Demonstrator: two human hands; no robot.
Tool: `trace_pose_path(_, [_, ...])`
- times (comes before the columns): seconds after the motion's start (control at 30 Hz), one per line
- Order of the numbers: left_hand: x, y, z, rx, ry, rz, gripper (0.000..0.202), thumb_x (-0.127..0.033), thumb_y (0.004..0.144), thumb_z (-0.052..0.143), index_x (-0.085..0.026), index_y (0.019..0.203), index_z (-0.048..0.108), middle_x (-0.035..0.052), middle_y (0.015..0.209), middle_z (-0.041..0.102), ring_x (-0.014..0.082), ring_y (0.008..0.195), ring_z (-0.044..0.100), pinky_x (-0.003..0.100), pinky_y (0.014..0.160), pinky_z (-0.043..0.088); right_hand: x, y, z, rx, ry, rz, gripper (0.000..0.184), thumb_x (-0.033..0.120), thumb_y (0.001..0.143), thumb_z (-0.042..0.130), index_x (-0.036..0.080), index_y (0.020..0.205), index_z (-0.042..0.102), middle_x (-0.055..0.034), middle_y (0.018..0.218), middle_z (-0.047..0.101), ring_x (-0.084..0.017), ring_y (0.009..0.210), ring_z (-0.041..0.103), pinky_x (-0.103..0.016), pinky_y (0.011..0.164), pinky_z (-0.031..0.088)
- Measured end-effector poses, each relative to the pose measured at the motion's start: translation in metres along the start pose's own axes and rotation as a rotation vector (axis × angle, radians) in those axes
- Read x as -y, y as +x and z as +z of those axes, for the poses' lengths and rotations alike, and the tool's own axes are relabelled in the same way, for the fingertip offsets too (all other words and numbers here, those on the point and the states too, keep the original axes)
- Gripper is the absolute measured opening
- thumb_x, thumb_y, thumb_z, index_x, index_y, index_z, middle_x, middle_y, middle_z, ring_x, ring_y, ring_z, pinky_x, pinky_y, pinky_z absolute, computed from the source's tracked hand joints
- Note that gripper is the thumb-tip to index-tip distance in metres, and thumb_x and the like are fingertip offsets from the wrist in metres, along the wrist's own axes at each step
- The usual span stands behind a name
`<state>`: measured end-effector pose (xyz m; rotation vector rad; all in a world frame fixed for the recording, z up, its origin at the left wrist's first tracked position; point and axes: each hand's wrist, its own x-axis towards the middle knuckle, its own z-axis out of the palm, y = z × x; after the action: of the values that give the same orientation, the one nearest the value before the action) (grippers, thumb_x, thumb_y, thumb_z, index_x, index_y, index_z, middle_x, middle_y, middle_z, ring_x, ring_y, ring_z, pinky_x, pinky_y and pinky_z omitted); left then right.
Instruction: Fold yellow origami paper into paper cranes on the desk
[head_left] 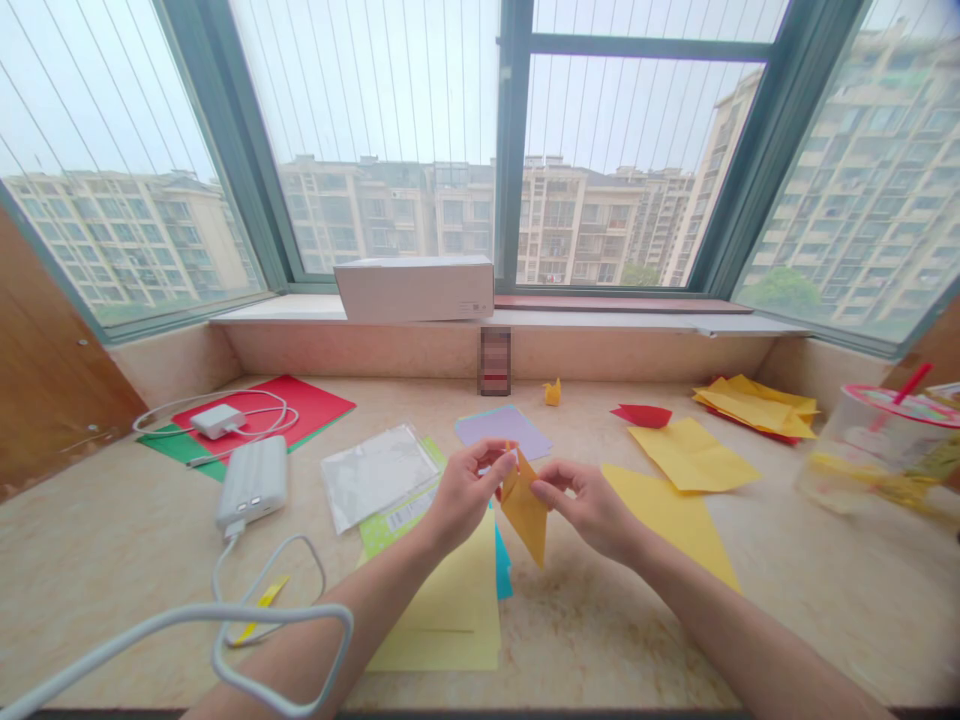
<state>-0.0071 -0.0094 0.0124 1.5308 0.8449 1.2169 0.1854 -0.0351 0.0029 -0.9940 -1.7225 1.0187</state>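
Between my two hands, raised above the counter, is a folded piece of yellow origami paper (531, 515) with a long pointed lower end. My left hand (471, 490) pinches its upper left part between thumb and fingers. On the other side my right hand (589, 505) grips the right edge, its thumb lying on the paper. The fingers cover part of the upper folds. Below my left forearm lie pale yellow sheets (442, 640), with a blue piece of paper (504, 565) sticking out beside them. A lilac sheet (506, 428) lies just beyond my hands.
A small folded yellow figure (553, 391) and a phone-like object (495, 362) stand at the back. Yellow sheets (694, 455) and a plastic cup (855, 450) are on the right. Leftward are a power bank (253, 480), a looping white cable (187, 620) and red paper (319, 405).
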Motion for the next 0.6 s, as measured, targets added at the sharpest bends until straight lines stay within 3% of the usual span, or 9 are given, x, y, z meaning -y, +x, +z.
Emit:
trace_pose_path(0.13, [0.0005, 0.0005, -0.0001, 0.016, 0.006, 0.028, 0.032, -0.044, 0.085, 0.069, -0.012, 0.085, 0.068, 0.0031, 0.073, 0.066, 0.0115, 0.061, 0.057, 0.021, 0.053, 0.047, -0.0013, 0.0000, 0.0002, 0.014, 0.003, 0.015, 0.028, 0.045, 0.091, 0.063, 0.018, 0.090, 0.070, -0.0070, 0.086, 0.075, -0.022, 0.080, 0.067, -0.034, 0.074, 0.051])
trace_pose_path(0.4, [0.0028, 0.0007, -0.0016, 0.003, 0.022, 0.045, 0.031, -0.042, 0.084, 0.071, -0.014, 0.074, 0.061, 0.0007, 0.068, 0.063, 0.0095, 0.055, 0.054, 0.020, 0.049, 0.047, -0.0032, 0.0013, 0.0001, 0.036, -0.014, 0.002, 0.030, 0.046, 0.092, 0.061, 0.018, 0.092, 0.070, -0.0072, 0.087, 0.074, -0.021, 0.080, 0.066, -0.033, 0.073, 0.051])
trace_pose_path(0.6, [0.0006, 0.0005, -0.0019, -0.022, 0.050, 0.035, 0.032, -0.044, 0.089, 0.064, -0.013, 0.081, 0.065, 0.0012, 0.065, 0.064, 0.0102, 0.053, 0.056, 0.021, 0.048, 0.047, -0.0043, 0.0018, -0.0026, 0.040, -0.047, -0.020, 0.028, 0.044, 0.093, 0.060, 0.018, 0.094, 0.071, -0.0065, 0.088, 0.074, -0.021, 0.081, 0.065, -0.032, 0.074, 0.049])
